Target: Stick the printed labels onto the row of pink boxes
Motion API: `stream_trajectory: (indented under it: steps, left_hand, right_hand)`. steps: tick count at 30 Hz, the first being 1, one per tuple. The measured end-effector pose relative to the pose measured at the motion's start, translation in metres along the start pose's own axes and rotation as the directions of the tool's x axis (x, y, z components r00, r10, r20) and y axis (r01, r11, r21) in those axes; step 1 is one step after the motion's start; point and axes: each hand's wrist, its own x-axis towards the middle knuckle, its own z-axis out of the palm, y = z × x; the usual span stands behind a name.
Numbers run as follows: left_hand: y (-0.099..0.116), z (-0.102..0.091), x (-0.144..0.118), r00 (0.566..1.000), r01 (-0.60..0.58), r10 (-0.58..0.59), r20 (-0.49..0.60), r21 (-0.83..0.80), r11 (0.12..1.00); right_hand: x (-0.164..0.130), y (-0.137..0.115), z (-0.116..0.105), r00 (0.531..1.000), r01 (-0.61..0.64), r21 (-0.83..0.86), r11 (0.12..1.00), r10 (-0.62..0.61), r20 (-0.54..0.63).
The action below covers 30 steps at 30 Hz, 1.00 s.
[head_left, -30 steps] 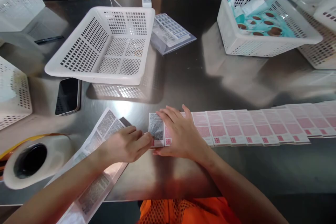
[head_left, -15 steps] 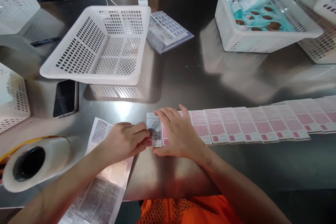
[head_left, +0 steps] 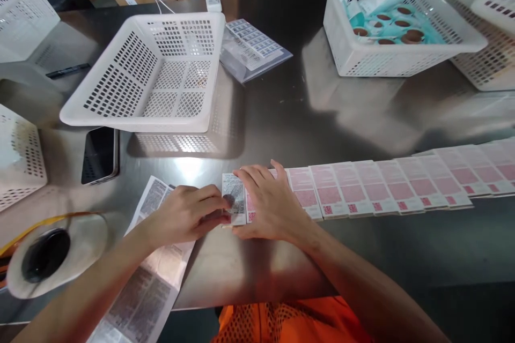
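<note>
A row of thin, overlapping pink-and-white printed packets (head_left: 337,187) runs from the middle of the table to the right. On the leftmost one lies a clear label with dense black print (head_left: 234,195). My left hand (head_left: 197,209) has curled fingers, its fingertips and thumb at the label's lower left edge. Stretched over the neighbouring packets, my right hand (head_left: 269,201) rests with fingers along the far edge and thumb at the near edge, partly hiding them. Under my left forearm is a printed label sheet (head_left: 147,289), which hangs over the table's front edge.
A white perforated basket (head_left: 201,123) stands ahead, with a phone (head_left: 100,155) before it. A clear bag with printed sheets (head_left: 257,53) lies behind. At the back right, another basket (head_left: 374,61) holds teal-wrapped rolls. A roll of clear film (head_left: 86,257) sits at left.
My left thumb and index finger are slightly farther apart at the label's edge. My right hand stays in place on the packets. The whole view has shifted a little.
</note>
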Motion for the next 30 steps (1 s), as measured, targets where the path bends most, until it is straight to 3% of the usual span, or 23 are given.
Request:
stream_trajectory:
  steps: [8,13,23,30]
  left_hand:
    - [-0.002,0.0,-0.001,0.982,-0.167,0.184,-0.047,0.254,0.953]
    - [0.005,0.002,0.0,0.977,-0.182,0.21,-0.044,0.345,0.921]
    - [0.024,0.011,0.003,1.0,0.011,-0.003,-0.021,0.43,0.903]
    - [0.026,0.016,0.0,0.984,0.178,-0.176,-0.037,0.346,0.921]
  right_hand:
    - [-0.001,-0.001,-0.002,1.0,0.001,-0.005,1.0,-0.001,-0.002]
    - [0.0,0.0,0.0,1.0,0.005,-0.017,1.0,-0.005,-0.005]
    - [0.001,0.0,0.001,1.0,-0.013,0.003,1.0,0.013,-0.007]
    - [0.001,-0.001,0.0,1.0,-0.023,0.023,0.999,0.023,-0.005]
